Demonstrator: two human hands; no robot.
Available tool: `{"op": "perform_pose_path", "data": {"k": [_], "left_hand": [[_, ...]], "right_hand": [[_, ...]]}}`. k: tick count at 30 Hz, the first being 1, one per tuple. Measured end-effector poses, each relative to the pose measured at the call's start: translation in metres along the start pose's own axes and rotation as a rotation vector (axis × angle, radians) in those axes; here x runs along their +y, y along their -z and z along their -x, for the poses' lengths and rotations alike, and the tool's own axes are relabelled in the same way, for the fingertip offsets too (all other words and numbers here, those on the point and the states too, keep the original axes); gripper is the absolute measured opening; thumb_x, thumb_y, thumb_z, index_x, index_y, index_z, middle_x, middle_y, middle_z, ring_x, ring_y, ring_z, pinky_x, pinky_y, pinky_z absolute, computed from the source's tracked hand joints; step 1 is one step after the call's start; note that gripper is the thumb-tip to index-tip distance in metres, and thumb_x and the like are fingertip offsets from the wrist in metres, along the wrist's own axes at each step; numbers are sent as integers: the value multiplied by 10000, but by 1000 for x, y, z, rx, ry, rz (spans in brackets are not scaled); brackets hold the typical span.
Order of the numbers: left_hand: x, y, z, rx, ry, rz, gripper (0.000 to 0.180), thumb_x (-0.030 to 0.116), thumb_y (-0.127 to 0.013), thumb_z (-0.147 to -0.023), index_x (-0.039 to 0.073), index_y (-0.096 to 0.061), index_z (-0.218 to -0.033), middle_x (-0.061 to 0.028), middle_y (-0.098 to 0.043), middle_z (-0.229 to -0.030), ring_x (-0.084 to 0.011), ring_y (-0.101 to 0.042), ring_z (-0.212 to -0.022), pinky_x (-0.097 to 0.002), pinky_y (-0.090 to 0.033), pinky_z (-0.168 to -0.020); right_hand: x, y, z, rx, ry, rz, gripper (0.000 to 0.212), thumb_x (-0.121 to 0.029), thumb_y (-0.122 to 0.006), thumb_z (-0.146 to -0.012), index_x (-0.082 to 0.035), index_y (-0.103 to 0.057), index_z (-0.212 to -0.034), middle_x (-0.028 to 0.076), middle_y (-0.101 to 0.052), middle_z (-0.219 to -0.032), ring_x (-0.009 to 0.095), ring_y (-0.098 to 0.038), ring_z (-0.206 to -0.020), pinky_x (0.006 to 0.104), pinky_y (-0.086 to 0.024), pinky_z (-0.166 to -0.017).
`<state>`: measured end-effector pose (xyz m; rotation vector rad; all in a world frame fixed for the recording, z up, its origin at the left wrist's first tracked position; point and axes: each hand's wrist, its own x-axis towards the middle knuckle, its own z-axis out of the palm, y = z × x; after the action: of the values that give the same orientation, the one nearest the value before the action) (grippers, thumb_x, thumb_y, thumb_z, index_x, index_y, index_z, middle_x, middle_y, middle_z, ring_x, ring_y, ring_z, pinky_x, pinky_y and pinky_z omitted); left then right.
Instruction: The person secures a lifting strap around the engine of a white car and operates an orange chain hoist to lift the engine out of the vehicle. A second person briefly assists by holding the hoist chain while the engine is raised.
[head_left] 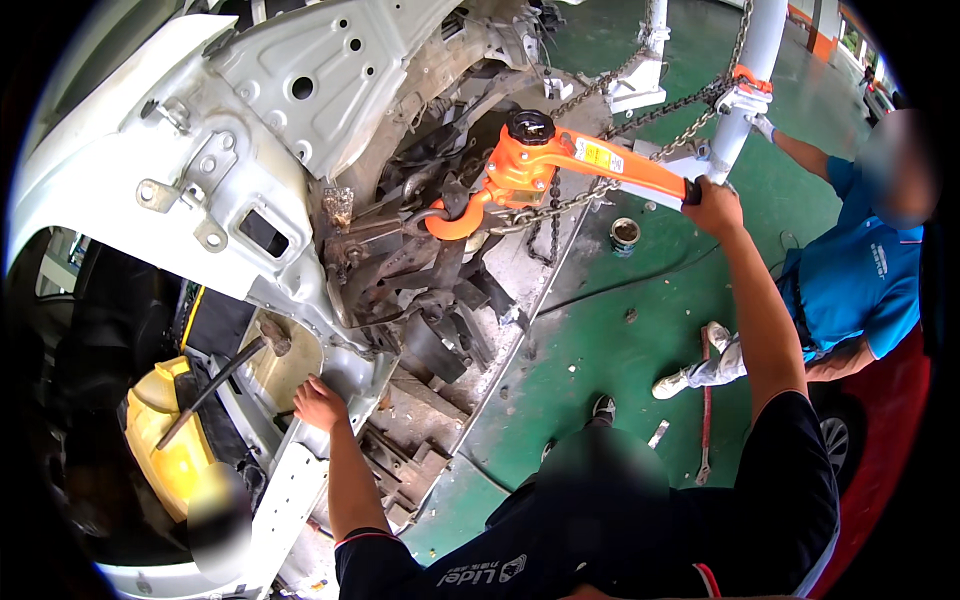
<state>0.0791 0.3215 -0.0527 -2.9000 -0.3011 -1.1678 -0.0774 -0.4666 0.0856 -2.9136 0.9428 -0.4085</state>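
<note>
My right hand (716, 208) is closed round the black grip at the end of the lever of an orange lever hoist (522, 165). The hoist hangs level, with a black knob on top. Its orange hook (458, 222) is caught in a metal ring at the stripped front of a white car body (110, 170). From the hoist, chains (680, 103) run taut to a thick grey post (757, 60). My left hand (320, 403) rests with curled fingers on the edge of the car body's frame, beside the door opening. A hammer (225, 378) lies nearby inside the body.
A co-worker in a blue shirt (850, 285) stands at right, one gloved hand on the post. On the green floor (590, 330) are a tin can (625, 235), a dark cable and a long red-handled tool (706, 420). A red car (885, 430) stands behind; a yellow piece (170, 440) lies inside the body.
</note>
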Motion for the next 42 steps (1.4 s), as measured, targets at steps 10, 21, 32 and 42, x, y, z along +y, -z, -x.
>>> {"op": "perform_pose_path", "data": {"k": [10,21,32,42], "left_hand": [[2,-5,1,-23,-2,-66,366,350,-419,-1025,124,-706,-998,-55,-674,-1016,-307,-592,-952,-474,-408,-776],[-12,-12,2,-126,4,-9,395,361,-412,-1039,115,-717,-1087,-73,-673,-1082,-316,-594,-1013,-488,-414,-814],[130,153,-46,-19,172,1345,593,396,-268,-1104,-48,-388,-1477,-195,-428,-1522,-284,-385,-1430,-397,-216,-1214],[252,245,-89,-486,148,1821,917,669,-157,-1023,-58,-66,-1574,-208,-68,-1669,-299,-12,-1557,-433,7,-1245]], "right_hand": [[-193,21,250,-562,-444,-1544,260,-165,-744,-908,-50,-539,-1020,6,-575,-763,96,-548,-617,277,-455,-532],[-108,15,196,-818,-271,-1164,505,-197,-753,-833,-10,-518,-1240,51,-623,-835,127,-607,-716,317,-532,-623],[18,-9,-12,-28,76,-86,367,-210,-725,-741,-54,-584,-1041,181,-685,-984,398,-659,-956,510,-517,-821],[-3,3,53,20,-1,-140,354,-241,-699,-765,-92,-610,-1073,180,-705,-962,386,-681,-901,500,-545,-776]]}}
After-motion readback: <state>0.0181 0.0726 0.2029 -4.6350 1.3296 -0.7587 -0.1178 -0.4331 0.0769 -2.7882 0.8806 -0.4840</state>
